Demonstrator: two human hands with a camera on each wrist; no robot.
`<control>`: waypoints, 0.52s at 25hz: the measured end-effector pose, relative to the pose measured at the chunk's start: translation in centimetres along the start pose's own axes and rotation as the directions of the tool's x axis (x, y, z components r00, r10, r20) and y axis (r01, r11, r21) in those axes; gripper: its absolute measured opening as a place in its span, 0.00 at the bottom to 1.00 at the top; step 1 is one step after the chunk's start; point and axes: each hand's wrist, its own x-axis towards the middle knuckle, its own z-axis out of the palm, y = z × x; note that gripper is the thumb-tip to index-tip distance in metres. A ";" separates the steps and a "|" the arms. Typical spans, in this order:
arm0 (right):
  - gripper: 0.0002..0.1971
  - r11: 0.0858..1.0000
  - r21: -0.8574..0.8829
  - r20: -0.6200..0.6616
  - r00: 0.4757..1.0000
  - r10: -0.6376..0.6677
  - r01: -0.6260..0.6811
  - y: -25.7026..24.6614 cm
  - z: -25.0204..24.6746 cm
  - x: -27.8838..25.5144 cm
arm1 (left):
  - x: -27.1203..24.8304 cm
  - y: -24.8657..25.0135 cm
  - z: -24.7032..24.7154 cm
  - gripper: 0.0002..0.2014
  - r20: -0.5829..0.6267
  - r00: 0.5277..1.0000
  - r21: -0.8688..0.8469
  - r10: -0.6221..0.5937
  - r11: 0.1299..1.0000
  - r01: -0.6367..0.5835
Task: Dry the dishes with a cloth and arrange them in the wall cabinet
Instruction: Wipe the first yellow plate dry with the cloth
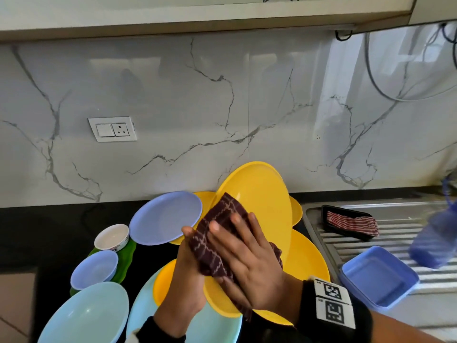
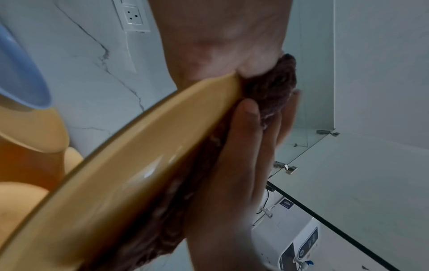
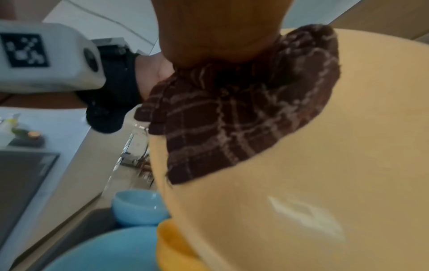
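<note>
Fingers of the right hand (image 1: 249, 258) lie flat and a bit spread, pressing the brown checked cloth (image 1: 222, 233) against the face of the big yellow plate (image 1: 262, 194). The left hand (image 1: 188, 273) props that plate up on edge from behind, and as far as I can tell its thumb pinches the rim and a fold of cloth, but its fingers are hidden behind the plate. So the plate is off the surface (image 1: 49, 226), tilted up in front of the wall.

Handling-wise it looks like light, stiff plastic, glossy, so probably slick while damp. I'd hold it by the rim with cloth in between rather than bare skin. The cloth is soft and bunches easily.

Containers: the white bowl (image 1: 112, 237) looks empty, though I can't rule out a film of water. The lavender bowl (image 1: 95, 268) and blue tub (image 1: 378, 276) show nothing inside. The black tray (image 1: 346, 219) by the sink holds a striped rag (image 1: 351, 222).
</note>
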 end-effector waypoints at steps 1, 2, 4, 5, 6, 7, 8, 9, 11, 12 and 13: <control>0.28 0.998 0.052 -0.017 0.999 0.040 -0.039 0.2 -0.2 0.9 | 0.2 -0.9 0.0 0.25 -0.212 0.972 0.339 0.099 0.940 -0.021; 0.28 0.990 0.105 -0.032 0.994 0.102 -0.098 0.6 -0.5 1.6 | -0.5 -0.1 -0.8 0.32 0.074 0.996 -0.122 -0.053 0.991 0.061; 0.29 0.951 0.204 -0.061 0.966 0.250 -0.233 1.5 -0.9 2.7 | -0.1 -0.1 0.3 0.43 0.141 0.976 0.077 0.166 0.981 -0.178; 0.29 0.925 0.243 -0.075 0.946 0.317 -0.291 2.1 -1.0 2.9 | -0.1 0.7 -0.9 0.43 0.070 0.975 0.089 0.210 0.972 -0.216; 0.30 0.896 0.276 -0.090 0.919 0.383 -0.346 2.8 -1.0 3.0 | 0.2 0.3 -1.4 0.40 0.072 0.970 0.076 0.234 0.968 -0.239; 0.30 0.862 0.308 -0.105 0.886 0.452 -0.403 3.3 -0.9 2.9 | 0.4 -0.2 -1.0 0.37 0.077 0.971 0.099 0.225 0.968 -0.232; 0.30 0.824 0.340 -0.122 0.848 0.516 -0.453 3.8 -0.8 2.9 | 0.4 -0.7 -1.1 0.36 0.042 0.968 0.147 0.246 0.957 -0.249; 0.31 0.796 0.366 -0.138 0.818 0.559 -0.482 4.2 -0.9 2.9 | 0.4 -1.3 -0.8 0.36 0.032 0.967 0.196 0.251 0.948 -0.253; 0.36 0.810 0.372 -0.150 0.831 0.535 -0.454 4.1 -1.1 2.8 | 0.7 -1.6 -1.1 0.34 0.015 0.970 0.204 0.242 0.949 -0.240; 0.38 0.856 0.335 -0.143 0.876 0.460 -0.394 3.8 -1.1 2.6 | 0.9 -1.6 -1.7 0.29 0.018 0.970 0.225 0.244 0.944 -0.242; 0.38 0.908 0.283 -0.121 0.928 0.353 -0.308 3.4 -1.1 2.3 | 1.0 -1.6 -1.7 0.23 0.037 0.970 0.237 0.242 0.941 -0.243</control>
